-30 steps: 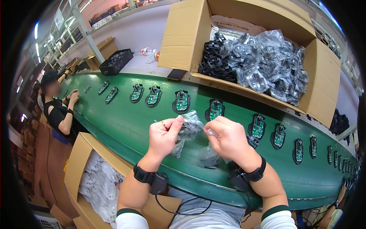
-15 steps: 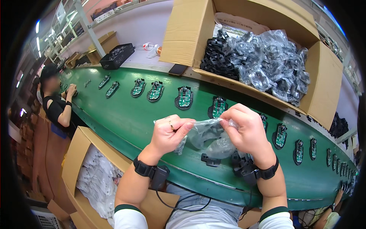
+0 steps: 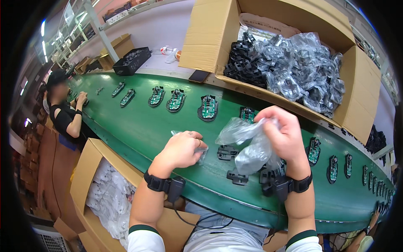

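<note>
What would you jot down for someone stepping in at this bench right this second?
Right hand: raised, gripping an emptied clear plastic bag.
Left hand: low over the green conveyor belt, pinching a small clear scrap.
Done: black plastic parts lie loose on the belt's near edge, out of the bag.
Left: many bagged black parts wait in the big cardboard box behind the belt; circuit boards sit along the belt.

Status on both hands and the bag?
Right hand gripping clear plastic bag. Left hand pinching small clear scrap. Black parts loose on belt beneath.
</note>
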Tool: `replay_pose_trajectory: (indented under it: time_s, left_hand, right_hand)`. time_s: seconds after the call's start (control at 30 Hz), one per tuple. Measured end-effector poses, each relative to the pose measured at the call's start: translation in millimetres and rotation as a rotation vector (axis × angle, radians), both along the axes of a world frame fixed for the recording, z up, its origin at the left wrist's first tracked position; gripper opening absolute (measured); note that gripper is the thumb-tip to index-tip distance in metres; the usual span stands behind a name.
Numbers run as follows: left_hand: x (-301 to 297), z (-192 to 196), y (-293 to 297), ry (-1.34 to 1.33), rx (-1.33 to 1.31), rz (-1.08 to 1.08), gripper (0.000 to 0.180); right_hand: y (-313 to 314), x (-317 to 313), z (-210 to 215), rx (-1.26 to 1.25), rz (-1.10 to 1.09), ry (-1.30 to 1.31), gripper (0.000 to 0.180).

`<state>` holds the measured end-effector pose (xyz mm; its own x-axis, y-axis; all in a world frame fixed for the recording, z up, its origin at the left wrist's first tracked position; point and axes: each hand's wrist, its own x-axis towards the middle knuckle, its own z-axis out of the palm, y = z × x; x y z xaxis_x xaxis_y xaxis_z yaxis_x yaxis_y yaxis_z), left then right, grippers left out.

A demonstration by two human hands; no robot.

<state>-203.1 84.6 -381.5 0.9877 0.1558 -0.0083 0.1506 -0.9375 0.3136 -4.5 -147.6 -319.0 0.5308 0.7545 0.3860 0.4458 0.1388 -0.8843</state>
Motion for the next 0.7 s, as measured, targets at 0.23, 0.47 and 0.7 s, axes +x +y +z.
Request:
replay_pose_trajectory:
  time_s: [0.23, 0.47, 0.7]
  left_hand:
    - [11, 4, -8, -0.432, 0.056, 0.265, 0.012]
    - [14, 4, -11, -0.906, -0.399, 0.369, 0.013]
    - [13, -14, 0, -1.071, -1.425, 0.177, 0.016]
  right_hand:
    - [-3, -11, 6, 0.098, 0.136, -0.259, 0.011]
    - [1, -9, -3, -0.226, 0.180, -0.339, 0.018]
    - [17, -18, -37, -0.245, 0.221, -0.137, 0.048]
